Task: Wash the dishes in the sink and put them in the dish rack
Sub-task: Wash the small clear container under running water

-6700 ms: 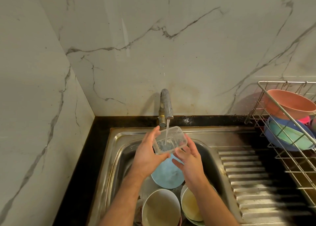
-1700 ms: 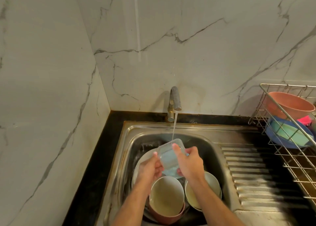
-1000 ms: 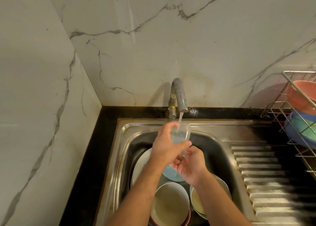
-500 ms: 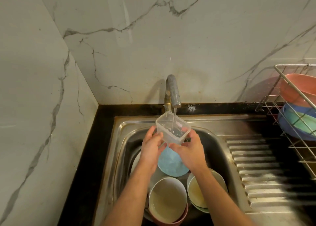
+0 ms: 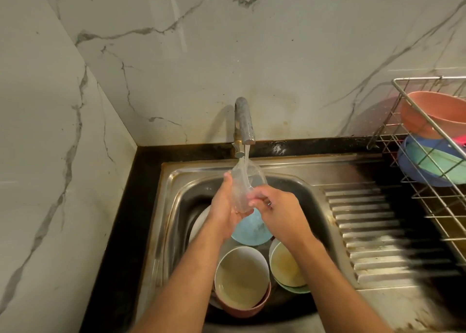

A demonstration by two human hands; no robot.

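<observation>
Gripping the wet clear container point(image 5: 243, 186) under the tap point(image 5: 244, 120), both hands point(image 5: 254, 210) risked letting it slip onto the bowls point(image 5: 240, 277) below.

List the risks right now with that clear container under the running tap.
1. The wet clear container is held tilted by left hand and right hand; it could slip onto the bowls below.
2. The tap stream hits its angled wall, so splash may leave the sink.
3. The dish rack already holds bowls, so space looks tight.
</observation>
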